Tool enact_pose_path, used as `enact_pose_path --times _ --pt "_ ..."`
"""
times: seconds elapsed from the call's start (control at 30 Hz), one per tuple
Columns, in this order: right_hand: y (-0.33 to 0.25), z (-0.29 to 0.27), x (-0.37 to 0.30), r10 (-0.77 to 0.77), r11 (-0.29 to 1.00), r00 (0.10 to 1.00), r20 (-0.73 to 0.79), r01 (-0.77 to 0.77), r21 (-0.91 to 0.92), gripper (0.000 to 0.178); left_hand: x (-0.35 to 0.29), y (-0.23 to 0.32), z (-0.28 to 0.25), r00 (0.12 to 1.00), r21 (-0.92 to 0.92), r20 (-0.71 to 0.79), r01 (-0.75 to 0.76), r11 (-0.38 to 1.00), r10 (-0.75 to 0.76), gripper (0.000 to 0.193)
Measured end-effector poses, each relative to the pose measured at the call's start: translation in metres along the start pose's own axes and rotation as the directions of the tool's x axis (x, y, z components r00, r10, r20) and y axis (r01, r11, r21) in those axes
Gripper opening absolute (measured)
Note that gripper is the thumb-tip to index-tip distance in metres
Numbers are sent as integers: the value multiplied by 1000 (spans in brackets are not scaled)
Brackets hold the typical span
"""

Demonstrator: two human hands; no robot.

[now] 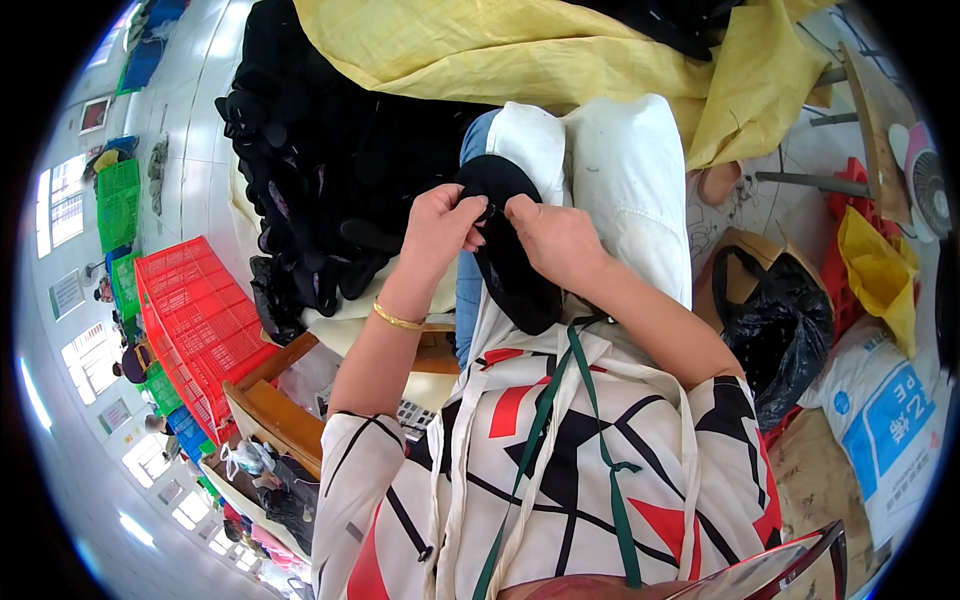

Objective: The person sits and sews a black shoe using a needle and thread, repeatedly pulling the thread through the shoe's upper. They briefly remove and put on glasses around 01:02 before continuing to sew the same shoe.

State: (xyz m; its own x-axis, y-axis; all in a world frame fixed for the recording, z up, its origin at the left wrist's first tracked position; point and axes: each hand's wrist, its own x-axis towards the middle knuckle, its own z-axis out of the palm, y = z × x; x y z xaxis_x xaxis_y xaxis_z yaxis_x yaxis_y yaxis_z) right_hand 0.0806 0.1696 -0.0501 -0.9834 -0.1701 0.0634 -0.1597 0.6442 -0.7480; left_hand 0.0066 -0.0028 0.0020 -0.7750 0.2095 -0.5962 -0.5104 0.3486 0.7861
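Note:
A black cloth shoe [525, 295] lies lengthwise over my lap, on the white cloth covering my thighs [630, 190]. My left hand [437, 228] is closed at its upper left edge, thumb and fingers pinched together. Opposite it, my right hand [556, 243] is also closed, pinching the shoe's upper part close to the left fingertips. Whether a thread or another small piece is between the fingertips is too small to tell. To the left of my knees lies a large heap of similar black shoes [330, 170].
Yellow sheeting [480, 50] spreads beyond my knees. Left stand red plastic crates [200, 320] and a wooden drawer [285, 400]. At the right are a carton [745, 245] with a black plastic bag [775, 330], a wooden stool [875, 130], a fan [928, 185] and a white-blue sack [885, 420].

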Motion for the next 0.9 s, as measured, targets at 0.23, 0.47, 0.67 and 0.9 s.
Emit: enact_pose_path --times 0.23,0.47,0.67,0.9 --pt "1 -10 6 1 997 1000 26 -3 82 7 2 2 0 999 2 26 -21 1000 21 19" --pt "-2 -1 2 32 998 999 -15 -31 56 7 6 -1 -3 997 -11 72 15 1000 -14 16" --pt "-9 11 1 41 999 997 -59 -40 18 10 10 -5 -7 989 -116 123 99 988 -85 13" --pt "-21 8 6 195 974 979 -67 -185 133 15 8 -8 -10 982 -243 176 109 964 -66 13"
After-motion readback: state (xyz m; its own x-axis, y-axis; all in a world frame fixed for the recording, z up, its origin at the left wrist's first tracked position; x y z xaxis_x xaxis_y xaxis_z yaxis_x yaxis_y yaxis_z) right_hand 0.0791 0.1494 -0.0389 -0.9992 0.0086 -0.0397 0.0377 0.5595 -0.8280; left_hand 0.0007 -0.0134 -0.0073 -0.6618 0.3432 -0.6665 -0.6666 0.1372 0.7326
